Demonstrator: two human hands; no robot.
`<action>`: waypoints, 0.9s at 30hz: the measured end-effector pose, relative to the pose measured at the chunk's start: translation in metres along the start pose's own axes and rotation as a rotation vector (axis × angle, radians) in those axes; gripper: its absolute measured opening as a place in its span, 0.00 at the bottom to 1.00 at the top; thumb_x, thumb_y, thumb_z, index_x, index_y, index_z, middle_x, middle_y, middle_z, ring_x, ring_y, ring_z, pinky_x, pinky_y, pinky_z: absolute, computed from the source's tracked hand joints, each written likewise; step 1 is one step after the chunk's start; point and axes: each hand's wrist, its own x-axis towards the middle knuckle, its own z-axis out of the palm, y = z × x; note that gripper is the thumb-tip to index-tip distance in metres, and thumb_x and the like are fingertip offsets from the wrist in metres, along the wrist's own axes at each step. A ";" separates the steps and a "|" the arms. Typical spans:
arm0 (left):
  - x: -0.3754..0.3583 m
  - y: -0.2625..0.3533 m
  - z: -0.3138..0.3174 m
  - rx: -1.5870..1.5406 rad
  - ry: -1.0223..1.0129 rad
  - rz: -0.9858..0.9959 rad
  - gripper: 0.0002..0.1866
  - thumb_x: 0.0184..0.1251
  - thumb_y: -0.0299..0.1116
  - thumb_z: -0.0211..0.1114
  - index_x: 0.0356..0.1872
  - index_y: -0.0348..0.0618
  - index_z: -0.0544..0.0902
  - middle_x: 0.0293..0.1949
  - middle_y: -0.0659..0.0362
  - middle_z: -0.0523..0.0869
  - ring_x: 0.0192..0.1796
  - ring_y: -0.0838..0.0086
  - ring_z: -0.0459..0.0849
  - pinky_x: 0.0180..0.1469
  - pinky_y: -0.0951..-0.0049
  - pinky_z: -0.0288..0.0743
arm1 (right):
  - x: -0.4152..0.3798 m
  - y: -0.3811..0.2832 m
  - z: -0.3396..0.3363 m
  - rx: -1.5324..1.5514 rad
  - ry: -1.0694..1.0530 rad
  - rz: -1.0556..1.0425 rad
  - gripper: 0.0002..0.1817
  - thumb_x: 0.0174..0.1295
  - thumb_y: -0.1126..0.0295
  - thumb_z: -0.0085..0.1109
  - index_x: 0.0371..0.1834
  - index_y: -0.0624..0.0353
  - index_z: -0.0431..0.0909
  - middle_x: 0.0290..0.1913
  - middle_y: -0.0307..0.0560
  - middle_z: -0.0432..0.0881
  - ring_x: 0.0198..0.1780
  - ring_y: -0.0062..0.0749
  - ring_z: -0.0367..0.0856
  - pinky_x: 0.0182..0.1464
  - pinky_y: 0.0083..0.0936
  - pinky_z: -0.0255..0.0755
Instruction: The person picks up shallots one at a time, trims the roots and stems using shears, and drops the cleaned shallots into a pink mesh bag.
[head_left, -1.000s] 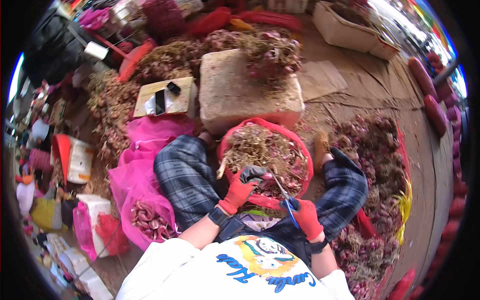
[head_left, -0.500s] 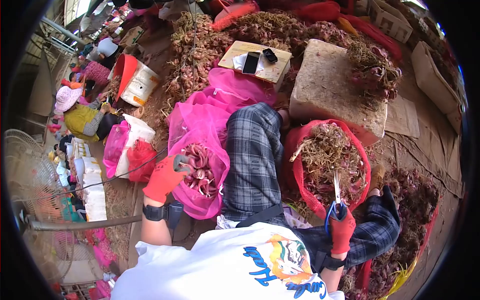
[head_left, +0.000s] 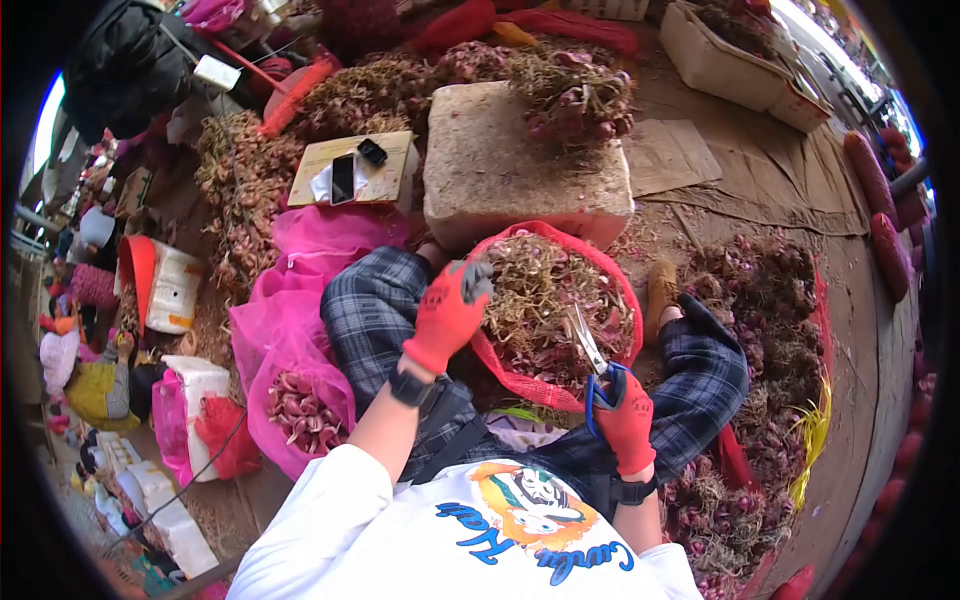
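Note:
My right hand (head_left: pixel 628 425), in a red work glove, grips the blue handles of a pair of scissors (head_left: pixel 588 345). The blades point up and left over a red mesh bag (head_left: pixel 540 393) of dry stems, roots and skins (head_left: pixel 535 300). Also gloved in red with grey fingertips, my left hand (head_left: pixel 450 312) is at the bag's left rim with its fingers curled; what they hold, if anything, I cannot make out. Trimmed red shallots (head_left: pixel 305 412) lie in a pink mesh bag (head_left: pixel 262 365) left of my knee.
A worn foam block (head_left: pixel 520 170) bears untrimmed shallots (head_left: pixel 575 100). Beside it, a box (head_left: pixel 385 185) carries a phone (head_left: pixel 342 178). More untrimmed shallots (head_left: pixel 740 310) are heaped right of my leg. Another person (head_left: pixel 100 390) sits far left, near a white tub (head_left: pixel 175 290).
My left hand has gone from above the pink bag to the red bag's rim. The view has turned right, and the scissors remain in my right hand.

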 end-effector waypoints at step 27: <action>0.059 -0.079 0.065 -0.365 -0.347 -0.110 0.29 0.55 0.42 0.69 0.56 0.39 0.73 0.51 0.48 0.78 0.54 0.59 0.78 0.54 0.64 0.72 | 0.007 0.012 -0.002 0.083 0.090 0.027 0.17 0.48 0.58 0.70 0.35 0.55 0.78 0.30 0.46 0.81 0.32 0.43 0.80 0.34 0.33 0.73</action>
